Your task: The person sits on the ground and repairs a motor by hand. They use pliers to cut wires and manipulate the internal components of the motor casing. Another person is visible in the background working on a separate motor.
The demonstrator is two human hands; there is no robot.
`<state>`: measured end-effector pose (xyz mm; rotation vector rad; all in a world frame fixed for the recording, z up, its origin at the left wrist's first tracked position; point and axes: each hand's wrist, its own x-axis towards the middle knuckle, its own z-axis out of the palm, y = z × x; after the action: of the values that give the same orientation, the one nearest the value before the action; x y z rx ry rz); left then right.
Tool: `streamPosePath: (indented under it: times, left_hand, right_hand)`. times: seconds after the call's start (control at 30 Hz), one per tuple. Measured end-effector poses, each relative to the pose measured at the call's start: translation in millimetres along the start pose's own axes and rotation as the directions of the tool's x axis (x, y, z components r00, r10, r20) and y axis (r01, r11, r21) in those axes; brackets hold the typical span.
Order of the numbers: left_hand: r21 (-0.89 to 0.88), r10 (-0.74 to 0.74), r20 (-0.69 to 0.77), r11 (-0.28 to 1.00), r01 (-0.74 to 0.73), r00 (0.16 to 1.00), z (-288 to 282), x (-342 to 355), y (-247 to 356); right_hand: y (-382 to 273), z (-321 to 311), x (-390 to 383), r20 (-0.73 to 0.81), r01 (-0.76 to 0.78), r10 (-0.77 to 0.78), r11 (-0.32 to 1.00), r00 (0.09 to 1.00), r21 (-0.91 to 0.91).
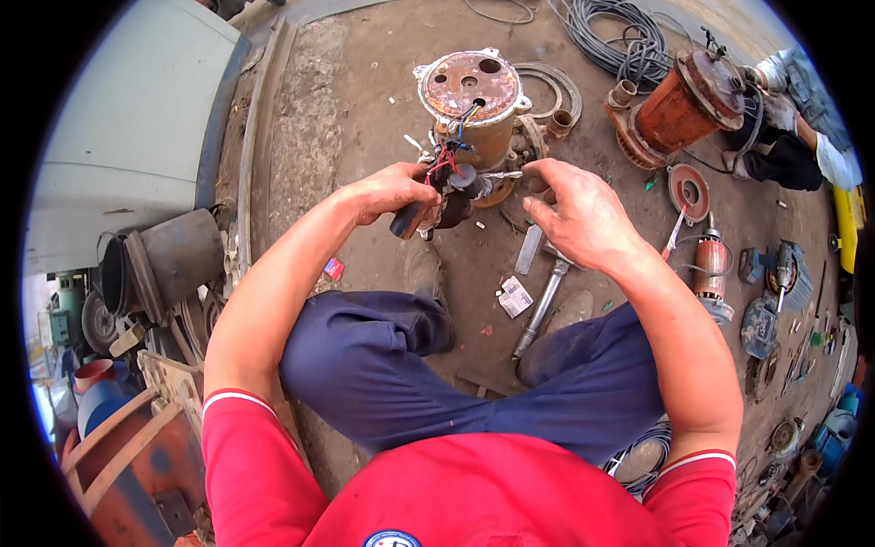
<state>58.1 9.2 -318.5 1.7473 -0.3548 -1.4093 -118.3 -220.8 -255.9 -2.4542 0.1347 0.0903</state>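
Left hand (pixel 394 193) closed round a dark wired part (pixel 456 208), held up over the ground between the knees. Part is blackened and lumpy, with a round grey-faced end and a bunch of red wires (pixel 445 159) on top. Right hand (pixel 576 217) half open, fingers bent, thumb spread apart, gripping nothing visible; fingertips close to a pale silvery strip (pixel 503 175) jutting from the part. Cannot tell if they touch.

Just beyond: rusty motor housing (pixel 492 141), upright on the ground. Round lid (pixel 456 91) rust-red, holes in it, whitish rim with lugs; wires emerge from one hole toward the held part. Part and left hand hide some of the housing's lower front.

Around, near to far: cable bundle (pixel 645 454) by the right hip. Long metal tool (pixel 541 308) lying between the shoes, white packet (pixel 515 297) and flat grey plate (pixel 529 249) beside it. Toward the ground's right edge, a red-and-silver cylinder (pixel 711 271), then a red ring plate (pixel 694 190). Along the left edge, a long rail (pixel 248 173). Farther, an orange-red motor (pixel 684 114) near a co-worker's gloved hand (pixel 781 111); grey cable coil (pixel 629 46) toward the far edge.
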Motion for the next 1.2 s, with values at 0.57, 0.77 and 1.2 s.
streamPosePath:
  times: [0.57, 0.77, 1.2]
  left_hand:
    - [0.215, -0.017, -0.149, 0.975, 0.049, 0.989, -12, 22, -13]
    - [0.187, 0.014, -0.106, 0.982, 0.006, 0.994, -7, 22, -9]
    - [-0.064, 0.021, -0.015, 0.998, -0.021, 1.0, -27, 7, -31]
  right_hand:
    - [0, 1, -2, 0.083, -0.058, 0.054, 0.997, 0.995, 0.041]
    - [9, 14, 0, 0.174, -0.075, 0.088, 0.994, 0.981, -0.079]
    - [4, 41, 11, 0.379, -0.088, 0.142, 0.984, 0.914, -0.156]
